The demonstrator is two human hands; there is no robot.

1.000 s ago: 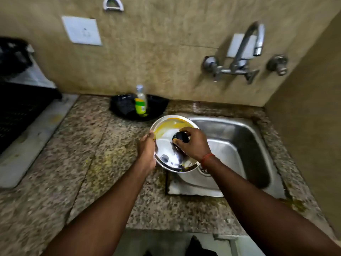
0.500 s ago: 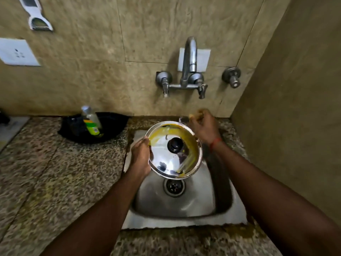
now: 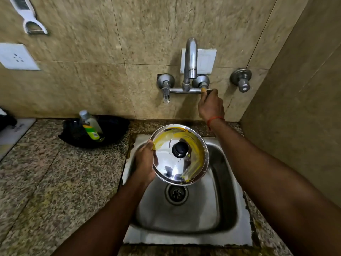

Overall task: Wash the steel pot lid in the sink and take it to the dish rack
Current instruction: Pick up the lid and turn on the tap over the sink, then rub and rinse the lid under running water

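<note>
Over the sink (image 3: 227,215) we hold the steel pot lid (image 3: 180,154), knob side up and still streaked with yellow residue, so by our reckoning the washing has hardly begun: no water runs from the tap spout (image 3: 191,58), and rinsing, scrubbing and the carry to the dish rack all remain. Our hands are well apart, the left hand (image 3: 145,163) clamped on the lid's left rim, the right hand (image 3: 210,106) closed around the tap's right handle. Below, the basin holds nothing we can see but its drain (image 3: 176,194). On the table a black bowl (image 3: 114,130) holds a tilted soap bottle (image 3: 91,125)
</note>
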